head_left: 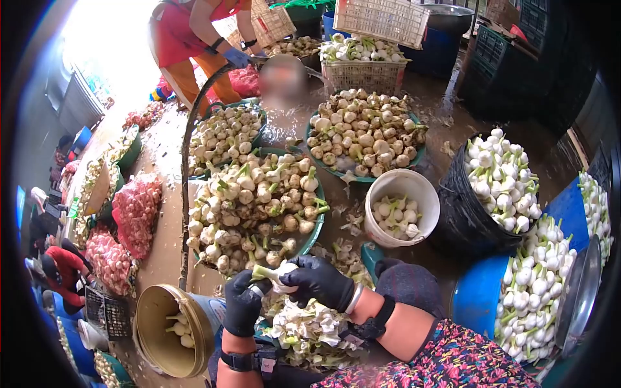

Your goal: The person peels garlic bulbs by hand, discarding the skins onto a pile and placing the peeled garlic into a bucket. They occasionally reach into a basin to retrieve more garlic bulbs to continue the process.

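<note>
In black gloves, my two hands meet over a heap of papery garlic peelings (307, 326). My right hand (320, 282) is closed on a white garlic bulb (279, 279), whose pale green stem points left. Close against that stem, my left hand (242, 305) is curled shut. A small greyish, shiny piece shows at its fingers, too small to name. Just beyond my hands stands a green tub of unpeeled garlic (259, 200), its bulbs brownish with cut stems.
A white bucket (402, 210) holds some bulbs; a tipped cream bucket (169, 330) lies left. Cleaned garlic fills a black tub (501, 181) and a blue container (479, 291) at right. A hose (186, 187) runs along the left. Behind, a person in red (200, 32) bends over.
</note>
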